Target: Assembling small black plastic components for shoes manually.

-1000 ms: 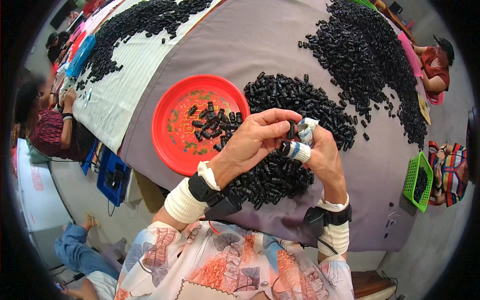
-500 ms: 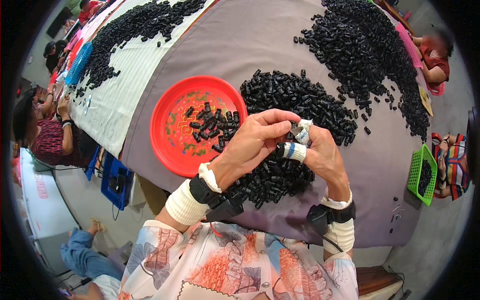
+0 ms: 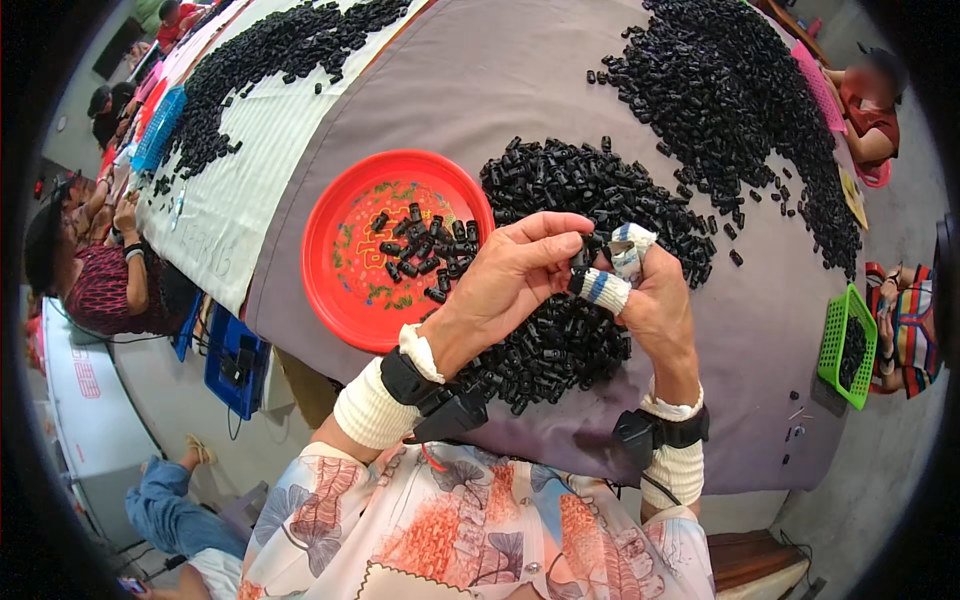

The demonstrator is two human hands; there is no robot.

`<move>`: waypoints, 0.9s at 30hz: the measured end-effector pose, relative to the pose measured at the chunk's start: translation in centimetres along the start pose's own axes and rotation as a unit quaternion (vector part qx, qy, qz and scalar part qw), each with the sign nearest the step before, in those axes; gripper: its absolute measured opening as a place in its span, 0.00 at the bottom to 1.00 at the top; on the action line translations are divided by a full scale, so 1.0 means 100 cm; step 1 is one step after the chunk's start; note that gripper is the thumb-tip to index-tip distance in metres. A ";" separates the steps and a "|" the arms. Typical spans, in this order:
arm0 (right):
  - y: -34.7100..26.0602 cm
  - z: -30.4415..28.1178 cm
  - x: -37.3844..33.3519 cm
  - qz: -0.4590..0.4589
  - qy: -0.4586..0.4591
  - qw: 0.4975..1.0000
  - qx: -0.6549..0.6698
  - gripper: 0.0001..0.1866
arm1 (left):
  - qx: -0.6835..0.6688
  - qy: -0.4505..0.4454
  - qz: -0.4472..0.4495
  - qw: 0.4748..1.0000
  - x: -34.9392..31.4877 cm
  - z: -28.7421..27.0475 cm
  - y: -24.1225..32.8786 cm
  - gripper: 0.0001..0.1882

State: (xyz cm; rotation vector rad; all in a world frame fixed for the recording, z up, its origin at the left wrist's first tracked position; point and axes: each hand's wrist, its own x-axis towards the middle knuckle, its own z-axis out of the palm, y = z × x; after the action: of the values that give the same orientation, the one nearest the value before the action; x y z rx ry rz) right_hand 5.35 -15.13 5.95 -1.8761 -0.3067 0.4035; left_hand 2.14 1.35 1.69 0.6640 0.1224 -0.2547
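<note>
Over a pile of small black plastic cylinders (image 3: 560, 350), my two hands meet. My left hand (image 3: 510, 270) is closed, pinching one black cylinder (image 3: 579, 258) between thumb and fingertips. Close beside it my right hand (image 3: 660, 300) is curled, with white, blue-striped cloth wraps (image 3: 605, 290) on its thumb and a finger. A greyish sliver shows by the upper wrap; I cannot make out what it is. To the left of my hands lies a red round tray (image 3: 335, 290) with a printed pattern, holding several loose black cylinders.
A larger heap of black cylinders (image 3: 720, 110) spreads over the far right of the grey-covered table (image 3: 400, 100). Another heap (image 3: 250, 70) lies on a white cloth at far left. A green basket (image 3: 830, 345) stands at the right edge. Co-workers sit along both sides.
My right hand has shifted slightly right, and its wrapped fingers have drawn a little apart from my left fingertips. The black cylinder in my left hand now shows more clearly.
</note>
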 end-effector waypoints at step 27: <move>0.018 0.003 -0.009 0.028 0.014 0.994 0.107 0.11 | 0.021 0.002 0.006 1.000 -0.001 0.010 -0.008 0.10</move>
State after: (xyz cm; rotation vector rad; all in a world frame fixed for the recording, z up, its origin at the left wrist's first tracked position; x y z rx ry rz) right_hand 4.46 -15.80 4.23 -1.6814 -0.1849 0.4296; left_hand 1.87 0.09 2.01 0.7075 0.1174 -0.2450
